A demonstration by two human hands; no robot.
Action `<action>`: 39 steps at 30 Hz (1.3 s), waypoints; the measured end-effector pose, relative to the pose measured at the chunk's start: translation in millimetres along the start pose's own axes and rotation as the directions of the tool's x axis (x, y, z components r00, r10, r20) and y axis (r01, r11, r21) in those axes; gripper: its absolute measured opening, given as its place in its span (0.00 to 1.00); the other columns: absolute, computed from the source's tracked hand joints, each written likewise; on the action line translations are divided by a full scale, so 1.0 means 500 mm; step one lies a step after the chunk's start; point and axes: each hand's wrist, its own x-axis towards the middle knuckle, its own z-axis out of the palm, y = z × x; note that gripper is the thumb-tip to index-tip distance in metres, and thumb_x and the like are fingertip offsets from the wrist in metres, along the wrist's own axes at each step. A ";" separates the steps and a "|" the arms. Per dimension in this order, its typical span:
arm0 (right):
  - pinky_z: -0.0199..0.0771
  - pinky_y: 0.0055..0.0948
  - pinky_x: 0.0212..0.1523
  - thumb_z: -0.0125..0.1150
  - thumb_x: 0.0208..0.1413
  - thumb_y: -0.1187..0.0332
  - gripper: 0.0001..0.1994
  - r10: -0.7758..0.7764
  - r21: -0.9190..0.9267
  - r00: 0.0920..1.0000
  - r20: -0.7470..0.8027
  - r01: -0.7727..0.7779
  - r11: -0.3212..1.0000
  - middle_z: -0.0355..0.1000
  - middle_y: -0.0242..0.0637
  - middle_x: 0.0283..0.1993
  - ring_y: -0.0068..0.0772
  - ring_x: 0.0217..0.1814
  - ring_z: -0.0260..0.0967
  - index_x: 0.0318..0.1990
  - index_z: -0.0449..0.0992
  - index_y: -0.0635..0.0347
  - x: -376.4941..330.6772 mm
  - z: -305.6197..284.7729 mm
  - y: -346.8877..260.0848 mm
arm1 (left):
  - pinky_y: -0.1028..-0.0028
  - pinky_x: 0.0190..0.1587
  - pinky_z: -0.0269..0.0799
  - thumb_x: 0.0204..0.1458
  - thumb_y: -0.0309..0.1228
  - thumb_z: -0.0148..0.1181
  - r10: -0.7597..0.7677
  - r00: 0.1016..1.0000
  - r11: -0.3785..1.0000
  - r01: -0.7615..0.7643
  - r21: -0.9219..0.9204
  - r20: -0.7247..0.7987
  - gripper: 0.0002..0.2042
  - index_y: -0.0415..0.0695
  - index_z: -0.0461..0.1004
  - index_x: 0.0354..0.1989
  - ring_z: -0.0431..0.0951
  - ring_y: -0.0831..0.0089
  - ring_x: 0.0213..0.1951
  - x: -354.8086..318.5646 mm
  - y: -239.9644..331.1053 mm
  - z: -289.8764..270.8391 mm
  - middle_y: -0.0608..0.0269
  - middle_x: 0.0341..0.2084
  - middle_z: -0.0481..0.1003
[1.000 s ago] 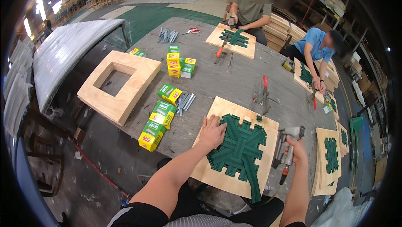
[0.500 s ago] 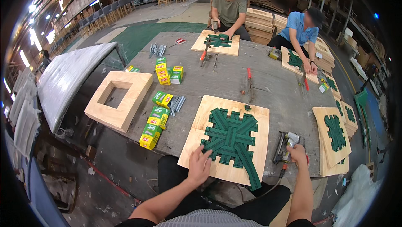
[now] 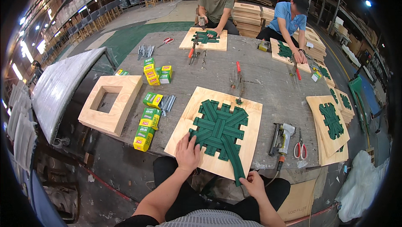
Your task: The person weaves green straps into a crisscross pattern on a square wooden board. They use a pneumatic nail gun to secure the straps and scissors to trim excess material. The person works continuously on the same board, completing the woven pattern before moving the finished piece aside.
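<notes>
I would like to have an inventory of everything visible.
Table: one, grey, centre
Front panel: one, pale wood, nearest
Webbing: many strips, green, on front panel
Air tool: one, silver and black, right
Scissors: two, red handles, right and far side
Red-handled tools: three, across table
Boxes: several, green and yellow, left
Metal strips: two piles, grey, near boxes
Hollow frames: stack, pale wood, left edge
Other panels: several, pale wood, far and right
Chairs: several, grey, background
People: two, olive and blue shirts, opposite
Left hand: one, bare, at webbing's left edge
Right hand: one, bare, at webbing's trailing end

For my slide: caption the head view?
Left hand at a webbed wooden panel, right hand at an overhanging green strap.
</notes>
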 end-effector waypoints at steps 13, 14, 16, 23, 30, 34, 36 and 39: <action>0.71 0.29 0.36 0.66 0.63 0.60 0.15 0.072 0.159 0.962 0.263 -0.117 0.980 0.76 0.31 0.29 0.23 0.31 0.71 0.37 0.82 0.66 -0.075 0.028 0.000 | 0.61 0.53 0.75 0.65 0.33 0.57 -0.132 0.991 0.888 0.130 -0.442 0.024 0.15 0.38 0.78 0.54 0.80 0.51 0.50 -0.020 0.005 -0.020 0.45 0.48 0.79; 0.68 0.25 0.37 0.64 0.66 0.63 0.12 0.010 0.280 0.960 0.281 -0.091 0.956 0.75 0.26 0.31 0.20 0.33 0.68 0.36 0.81 0.64 -0.085 0.006 0.029 | 0.64 0.46 0.76 0.68 0.35 0.54 -0.226 0.961 0.781 0.276 -0.560 0.159 0.15 0.36 0.80 0.49 0.83 0.57 0.41 -0.047 0.065 -0.007 0.49 0.36 0.82; 0.70 0.25 0.37 0.62 0.67 0.63 0.13 0.050 0.421 0.940 0.336 -0.197 0.886 0.76 0.27 0.33 0.19 0.34 0.69 0.38 0.82 0.66 -0.134 -0.027 0.028 | 0.73 0.33 0.76 0.70 0.39 0.51 -0.211 0.764 0.587 0.598 -0.546 0.610 0.18 0.37 0.80 0.47 0.82 0.74 0.31 -0.126 0.123 -0.013 0.59 0.29 0.82; 0.71 0.24 0.41 0.60 0.70 0.59 0.16 0.072 0.395 0.898 0.434 -0.262 0.881 0.77 0.28 0.37 0.18 0.37 0.69 0.40 0.82 0.66 -0.195 -0.063 0.040 | 0.75 0.22 0.69 0.71 0.54 0.46 0.128 0.253 0.154 0.950 -0.272 0.959 0.25 0.42 0.76 0.41 0.75 0.76 0.22 -0.206 0.289 0.031 0.63 0.28 0.79; 0.78 0.33 0.42 0.55 0.71 0.55 0.20 -0.214 0.234 0.940 0.266 0.152 0.960 0.80 0.41 0.47 0.29 0.39 0.76 0.51 0.79 0.66 -0.014 -0.146 -0.055 | 0.76 0.18 0.62 0.72 0.52 0.46 0.101 0.290 0.222 0.926 -0.306 0.952 0.22 0.45 0.73 0.38 0.70 0.78 0.18 -0.185 0.281 0.003 0.68 0.23 0.74; 0.79 0.34 0.42 0.45 0.76 0.55 0.22 -0.103 0.570 0.781 0.616 -0.352 0.742 0.79 0.45 0.48 0.33 0.40 0.77 0.60 0.73 0.66 0.112 -0.045 -0.091 | 0.76 0.18 0.63 0.72 0.51 0.44 0.249 0.235 0.204 0.936 -0.288 0.940 0.20 0.46 0.69 0.41 0.69 0.78 0.16 -0.172 0.314 0.000 0.67 0.24 0.75; 0.78 0.33 0.39 0.44 0.76 0.55 0.21 0.001 0.519 0.696 0.718 -0.537 0.666 0.78 0.42 0.44 0.30 0.36 0.74 0.57 0.72 0.66 0.108 0.023 -0.166 | 0.76 0.18 0.64 0.72 0.52 0.44 0.197 0.270 0.237 0.920 -0.313 0.942 0.21 0.45 0.70 0.40 0.69 0.78 0.16 -0.197 0.294 -0.008 0.66 0.24 0.76; 0.72 0.31 0.32 0.40 0.77 0.56 0.19 0.043 0.536 0.687 0.725 -0.602 0.593 0.72 0.34 0.35 0.25 0.28 0.66 0.53 0.70 0.63 0.136 0.053 -0.163 | 0.75 0.22 0.69 0.71 0.51 0.46 0.100 0.316 0.512 0.797 -0.321 0.943 0.24 0.42 0.77 0.36 0.74 0.75 0.19 -0.203 0.273 -0.004 0.63 0.24 0.79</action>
